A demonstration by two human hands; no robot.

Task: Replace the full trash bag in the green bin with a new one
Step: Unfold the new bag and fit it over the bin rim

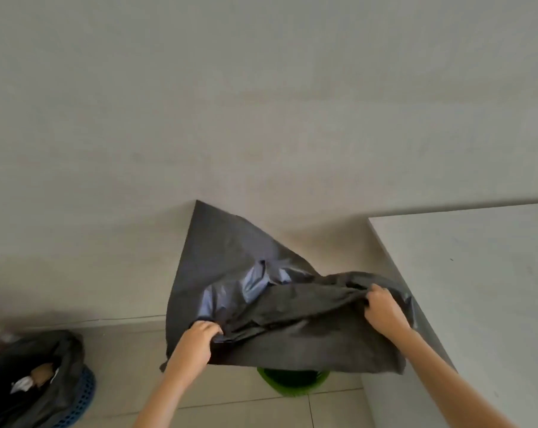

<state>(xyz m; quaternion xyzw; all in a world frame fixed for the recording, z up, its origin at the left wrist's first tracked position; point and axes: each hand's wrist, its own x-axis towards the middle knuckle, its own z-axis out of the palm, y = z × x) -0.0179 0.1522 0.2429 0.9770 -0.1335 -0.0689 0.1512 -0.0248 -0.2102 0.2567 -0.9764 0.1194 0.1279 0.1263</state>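
Observation:
A new dark grey trash bag (230, 257) is spread out in the air between my hands, with one corner sticking up against the wall. My left hand (196, 338) grips the bag's edge at the lower left. My right hand (383, 307) grips the bunched edge at the right. The bag's mouth gapes a little between them. Below the bag, the green bin (292, 383) stands on the tiled floor, with only part of its rim and wall showing. The full black trash bag (29, 375) sits on the floor at the far left, its mouth open and rubbish showing inside.
A blue perforated basket (82, 396) lies under the full bag at the left. A white table or counter (477, 288) fills the right side, close to the bin. A plain grey wall (261, 118) stands just behind. The floor is pale tile.

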